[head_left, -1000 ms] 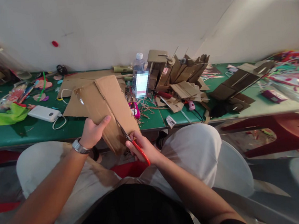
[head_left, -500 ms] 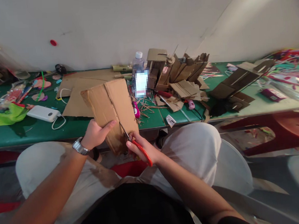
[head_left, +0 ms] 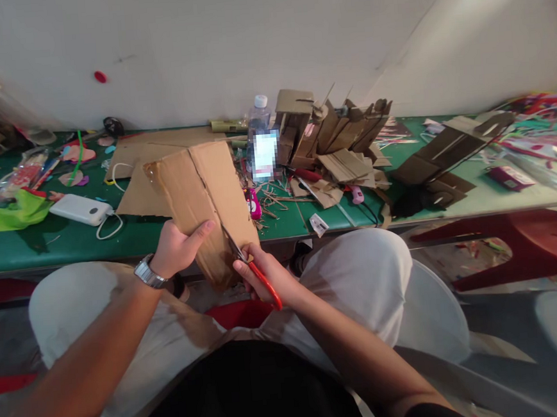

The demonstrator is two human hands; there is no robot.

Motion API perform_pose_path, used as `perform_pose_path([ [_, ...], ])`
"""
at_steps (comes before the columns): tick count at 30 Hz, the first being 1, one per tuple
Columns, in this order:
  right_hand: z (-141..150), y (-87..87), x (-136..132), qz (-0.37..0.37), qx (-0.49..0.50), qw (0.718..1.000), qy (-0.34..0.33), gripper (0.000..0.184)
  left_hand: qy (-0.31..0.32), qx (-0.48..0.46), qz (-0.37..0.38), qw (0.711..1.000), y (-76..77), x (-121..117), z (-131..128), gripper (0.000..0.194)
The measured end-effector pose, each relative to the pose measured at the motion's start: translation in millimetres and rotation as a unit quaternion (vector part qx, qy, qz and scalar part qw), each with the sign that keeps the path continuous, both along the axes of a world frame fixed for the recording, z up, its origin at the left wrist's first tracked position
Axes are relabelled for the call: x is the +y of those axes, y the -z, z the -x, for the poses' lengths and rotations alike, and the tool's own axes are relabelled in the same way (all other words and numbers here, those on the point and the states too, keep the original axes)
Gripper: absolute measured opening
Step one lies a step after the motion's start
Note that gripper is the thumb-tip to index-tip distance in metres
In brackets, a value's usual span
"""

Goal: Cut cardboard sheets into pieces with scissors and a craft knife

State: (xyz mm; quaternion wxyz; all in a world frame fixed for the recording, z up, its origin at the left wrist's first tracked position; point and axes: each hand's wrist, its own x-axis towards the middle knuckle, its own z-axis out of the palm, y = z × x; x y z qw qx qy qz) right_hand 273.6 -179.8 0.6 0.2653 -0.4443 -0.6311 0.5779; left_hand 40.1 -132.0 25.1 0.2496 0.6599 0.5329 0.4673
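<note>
A brown piece of cardboard (head_left: 195, 196) is held up over my lap, tilted, with a dark slit or crease running down its middle. My left hand (head_left: 178, 248) grips its left side, thumb on the front face and the other fingers hidden behind. In my right hand (head_left: 261, 271) is a pair of scissors with orange-red handles (head_left: 268, 286). The scissors' blades lie along the lower part of the slit, against the cardboard. Some fingers of my right hand are hidden under the handles.
A green table (head_left: 6, 249) stands ahead against the wall. On it are a white power bank (head_left: 80, 210), a clear bottle (head_left: 258, 117), a lit phone (head_left: 264, 155), cardboard structures (head_left: 294, 124), a pink glue gun (head_left: 356, 194) and scraps. A red stool (head_left: 512, 241) is at right.
The top of the cardboard has tipped slightly up and left. The scissors have shifted very slightly left; both hands keep their holds.
</note>
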Motion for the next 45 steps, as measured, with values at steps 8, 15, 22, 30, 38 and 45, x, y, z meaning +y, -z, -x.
perform_pose_path([
  [8, 0.6, -5.9, -3.8, 0.009, 0.013, 1.0, -0.005, 0.044, 0.006, -0.036, 0.026, 0.999, 1.5, 2.0, 1.7, 0.052],
  [15, -5.1, 1.6, 0.7, -0.012, 0.013, 0.998, -0.057, 0.049, 0.082, 0.076, -0.033, 0.993, 8.0, -1.7, 3.7, 0.036],
  [22, 0.9, 3.0, 3.0, -0.045, -0.049, 0.997, -0.04, 0.044, 0.059, 0.06, -0.024, 0.996, 2.9, -2.7, 3.5, 0.039],
  [30, 6.2, -1.3, 7.2, -0.155, -0.091, 0.983, 0.025, 0.06, 0.042, -0.031, 0.01, 0.999, 5.9, -3.6, -2.5, 0.042],
  [38, 3.3, -7.1, 4.0, -0.158, -0.093, 0.983, 0.003, 0.055, 0.054, -0.086, 0.059, 0.993, 6.3, 1.1, 1.7, 0.049],
  [45, 9.2, -7.6, 1.1, -0.132, -0.135, 0.982, -0.022, 0.047, -0.061, -0.144, 0.035, 0.987, 6.8, 7.7, 3.5, 0.05],
])
